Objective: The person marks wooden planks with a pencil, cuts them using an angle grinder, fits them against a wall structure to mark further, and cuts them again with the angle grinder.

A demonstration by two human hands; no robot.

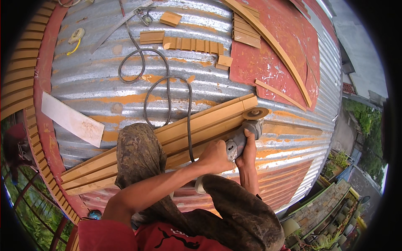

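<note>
An angle grinder is held in both hands above the roof. My left hand is wrapped round the rear of its body, and my right hand grips it close to the head. Its round brown disc is beside the right end of a long tan grooved board; I cannot tell whether they touch. The board runs slantwise under my bent left knee, in camouflage trousers. A dark cord loops over the board and drops behind my left hand.
Corrugated metal roofing lies all round, with a red rusty sheet at the far right. Several tan offcuts, a curved strip, a handsaw, a white panel and a tape roll lie about. The roof's right edge drops off.
</note>
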